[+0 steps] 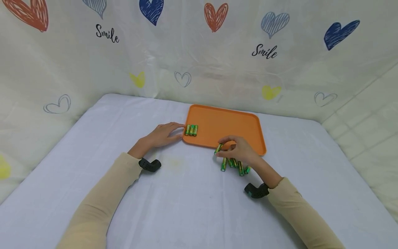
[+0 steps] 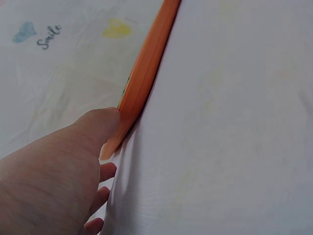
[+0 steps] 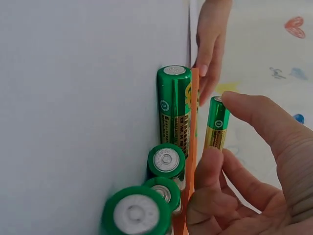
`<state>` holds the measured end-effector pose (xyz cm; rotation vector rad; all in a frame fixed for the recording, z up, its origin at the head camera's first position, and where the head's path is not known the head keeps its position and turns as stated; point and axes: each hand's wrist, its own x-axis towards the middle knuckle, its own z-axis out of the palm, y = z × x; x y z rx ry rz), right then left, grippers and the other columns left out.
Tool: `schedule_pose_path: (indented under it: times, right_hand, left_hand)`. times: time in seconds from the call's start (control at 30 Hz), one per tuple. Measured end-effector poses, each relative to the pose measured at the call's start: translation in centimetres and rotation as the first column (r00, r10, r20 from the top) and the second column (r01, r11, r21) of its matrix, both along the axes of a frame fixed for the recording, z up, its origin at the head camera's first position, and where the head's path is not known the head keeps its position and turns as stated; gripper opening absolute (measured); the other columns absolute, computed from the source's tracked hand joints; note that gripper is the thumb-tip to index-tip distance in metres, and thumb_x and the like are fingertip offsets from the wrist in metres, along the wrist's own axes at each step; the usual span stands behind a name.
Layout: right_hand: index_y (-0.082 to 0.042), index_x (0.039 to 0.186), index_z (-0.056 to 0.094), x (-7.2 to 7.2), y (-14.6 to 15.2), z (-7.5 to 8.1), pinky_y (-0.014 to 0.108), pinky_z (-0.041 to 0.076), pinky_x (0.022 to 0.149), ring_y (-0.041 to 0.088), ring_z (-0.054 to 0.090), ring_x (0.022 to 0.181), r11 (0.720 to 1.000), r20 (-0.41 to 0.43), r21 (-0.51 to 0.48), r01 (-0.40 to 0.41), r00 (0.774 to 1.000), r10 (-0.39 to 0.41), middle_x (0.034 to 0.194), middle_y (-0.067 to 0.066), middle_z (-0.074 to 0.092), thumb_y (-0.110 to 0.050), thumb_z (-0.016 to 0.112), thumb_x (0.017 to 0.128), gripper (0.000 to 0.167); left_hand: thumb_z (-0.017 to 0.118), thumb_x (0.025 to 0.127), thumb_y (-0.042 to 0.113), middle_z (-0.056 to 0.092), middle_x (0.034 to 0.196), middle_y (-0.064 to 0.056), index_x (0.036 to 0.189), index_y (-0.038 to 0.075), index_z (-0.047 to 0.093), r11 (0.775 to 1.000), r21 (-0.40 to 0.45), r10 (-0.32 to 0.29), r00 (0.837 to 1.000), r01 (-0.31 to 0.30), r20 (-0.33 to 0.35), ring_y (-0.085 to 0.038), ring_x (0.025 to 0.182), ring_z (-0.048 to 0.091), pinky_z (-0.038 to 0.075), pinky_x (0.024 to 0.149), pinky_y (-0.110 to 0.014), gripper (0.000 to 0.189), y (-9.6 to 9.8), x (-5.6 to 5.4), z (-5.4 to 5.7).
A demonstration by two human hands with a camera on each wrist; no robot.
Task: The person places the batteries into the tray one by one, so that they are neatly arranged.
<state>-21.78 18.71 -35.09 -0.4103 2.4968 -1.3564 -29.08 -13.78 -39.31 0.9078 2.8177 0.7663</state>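
Showing silver ends (image 3: 166,159) and lettering (image 3: 182,134) too small for the head view, the right-wrist view is catching the right hand (image 1: 239,150) pinching one green-and-gold battery (image 3: 217,122) by the near edge of the orange tray (image 1: 227,124). The left hand (image 1: 163,135), fingers loosely extended, is touching the tray's left rim — three batteries (image 1: 191,130) are lying just inside, side by side, and at least five loose ones (image 1: 240,168) are resting on the cloth (image 1: 186,200).

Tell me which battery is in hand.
The battery pinched by the right hand. Three others lie side by side on the orange tray; the rest sit on the white cloth.
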Motion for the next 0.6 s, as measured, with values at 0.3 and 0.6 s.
schedule_pose_path:
  times: [0.3,0.6]
  right_hand:
    - [-0.003,0.122,0.063,-1.0,-0.8,0.0,0.025,0.052,0.070,0.021,0.061,0.082,1.000,-0.037,0.019,-0.004,0.999,0.005,0.111,0.012,0.063,-0.021,0.084,0.078,0.052]
    - [0.002,0.125,0.059,-1.3,-2.1,0.5,0.029,0.055,0.071,0.017,0.067,0.081,0.996,0.023,-0.078,-0.041,0.999,0.042,0.098,0.014,0.067,-0.009,0.081,0.079,0.052]
  left_hand:
    - [0.049,0.102,0.042,0.041,0.151,-0.006,0.151,0.020,0.038,1.000,-0.013,0.005,1.000,-0.005,0.001,-0.025,0.142,0.033,0.023,0.111,-0.051,0.054,0.0,0.0,0.1]
    - [0.050,0.102,0.042,0.041,0.151,-0.007,0.150,0.019,0.039,1.000,-0.016,0.003,1.000,-0.003,-0.001,-0.025,0.142,0.032,0.023,0.111,-0.052,0.054,0.0,-0.1,0.0]
